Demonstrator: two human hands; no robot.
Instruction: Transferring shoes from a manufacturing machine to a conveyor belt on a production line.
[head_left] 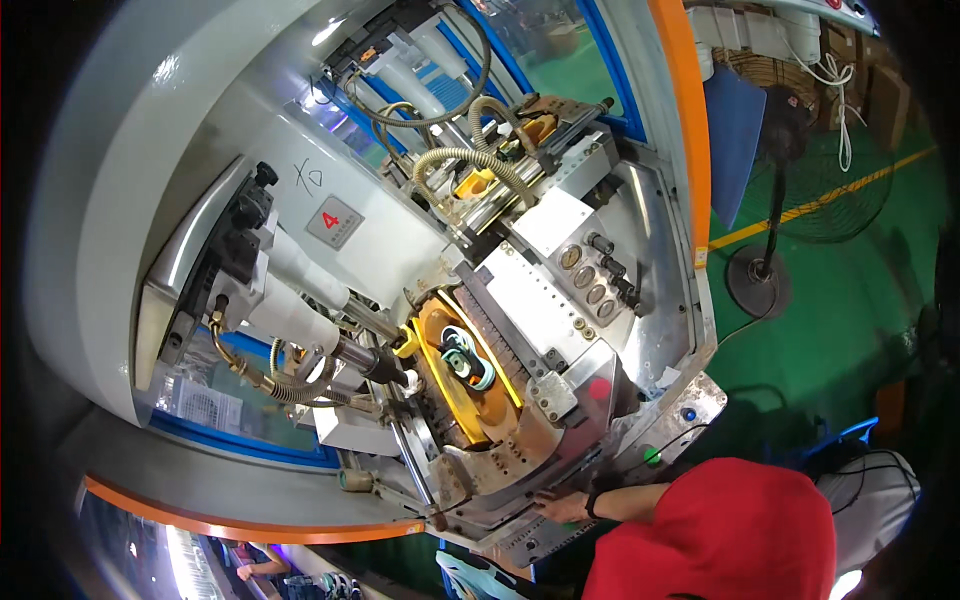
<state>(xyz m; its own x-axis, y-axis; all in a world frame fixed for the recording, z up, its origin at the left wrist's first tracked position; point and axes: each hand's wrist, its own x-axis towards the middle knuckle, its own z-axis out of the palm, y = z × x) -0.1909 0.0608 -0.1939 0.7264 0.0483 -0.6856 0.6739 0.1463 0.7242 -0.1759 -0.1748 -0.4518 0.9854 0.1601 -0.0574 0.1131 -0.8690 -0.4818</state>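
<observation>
My right hand (563, 506), with a dark band at the wrist and a red sleeve (715, 530) above it, lies on the front ledge of a large machine. Its fingers are stretched out and hold nothing that I can see. My left hand is not in view. Beyond the hand, a green, white and black piece like a shoe upper (465, 362) sits between brown pads with yellow edges (446, 388). A metal cylinder (345, 350) points toward it from the left. A green button (652, 456) is on the ledge, right of my hand.
Gauges and black knobs (590, 280) line a metal block. A second station with hoses (490, 165) is farther back. An orange-edged frame (685, 130) borders the machine on the right. Beyond it, a fan (770, 270) stands on the green floor. Another person's arm (262, 570) shows at lower left.
</observation>
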